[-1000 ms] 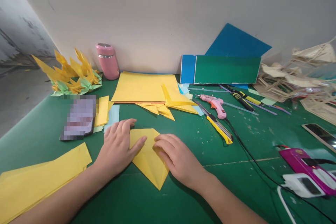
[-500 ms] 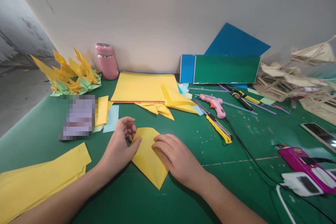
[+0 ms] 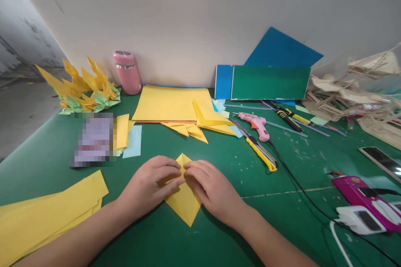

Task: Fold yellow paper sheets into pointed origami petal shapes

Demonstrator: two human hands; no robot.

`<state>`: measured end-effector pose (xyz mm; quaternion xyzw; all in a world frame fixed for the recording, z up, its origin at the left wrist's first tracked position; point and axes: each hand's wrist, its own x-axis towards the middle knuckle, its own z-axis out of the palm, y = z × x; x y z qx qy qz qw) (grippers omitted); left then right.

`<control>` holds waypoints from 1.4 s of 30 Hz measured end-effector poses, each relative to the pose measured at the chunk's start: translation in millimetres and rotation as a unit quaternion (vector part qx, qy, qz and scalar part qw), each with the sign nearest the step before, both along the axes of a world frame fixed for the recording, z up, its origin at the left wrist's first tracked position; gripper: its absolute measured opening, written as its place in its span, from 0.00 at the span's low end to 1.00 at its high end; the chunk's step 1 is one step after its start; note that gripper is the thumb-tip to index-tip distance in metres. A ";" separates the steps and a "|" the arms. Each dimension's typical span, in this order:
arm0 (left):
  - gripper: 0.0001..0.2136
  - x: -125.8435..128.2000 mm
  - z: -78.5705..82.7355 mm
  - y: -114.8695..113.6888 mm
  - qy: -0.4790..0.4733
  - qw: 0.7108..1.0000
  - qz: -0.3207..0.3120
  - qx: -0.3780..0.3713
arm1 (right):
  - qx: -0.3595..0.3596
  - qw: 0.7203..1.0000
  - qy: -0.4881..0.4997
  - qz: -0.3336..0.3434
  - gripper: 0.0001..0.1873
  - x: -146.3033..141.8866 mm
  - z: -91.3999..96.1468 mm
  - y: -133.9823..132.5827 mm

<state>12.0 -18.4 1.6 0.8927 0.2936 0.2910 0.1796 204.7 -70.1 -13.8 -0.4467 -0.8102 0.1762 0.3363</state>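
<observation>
A folded sheet of yellow paper [image 3: 184, 208] lies on the green table in front of me, kite-shaped with one point toward me. My left hand [image 3: 153, 181] is closed over its left edge, thumb and fingers at the middle. From the other side my right hand [image 3: 213, 187] grips the right edge, its fingertips close to the left ones. Both hands partly hide the folds. A stack of yellow strips [image 3: 53, 217] lies left of my left forearm. Beyond my hands are folded yellow pieces [image 3: 188, 129] and large yellow sheets [image 3: 169, 102].
To the right lie a yellow utility knife [image 3: 261, 154] with blade showing and a pink glue gun [image 3: 253, 124], its black cord crossing the table. A magenta power bank [image 3: 366, 200] and a phone [image 3: 380, 160] are farther right. A pink flask [image 3: 128, 75] stands at the back.
My left hand has moved right and inward, bringing the paper's left side over to the middle. The top has become pointed. My right hand has stayed nearly in place.
</observation>
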 end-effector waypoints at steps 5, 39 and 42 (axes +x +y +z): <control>0.14 1.1 3.0 1.1 0.010 0.996 -0.052 0.075 | -0.031 0.999 0.023 -0.023 0.10 2.0 -2.6 -1.9; 0.17 -5.9 -1.5 13.3 0.052 0.994 -0.076 0.053 | 0.011 1.000 -0.008 0.025 0.10 5.7 0.0 0.1; 0.17 -5.6 -1.0 13.2 0.061 0.992 -0.081 0.075 | 0.009 1.000 -0.009 0.026 0.10 5.7 -0.3 0.2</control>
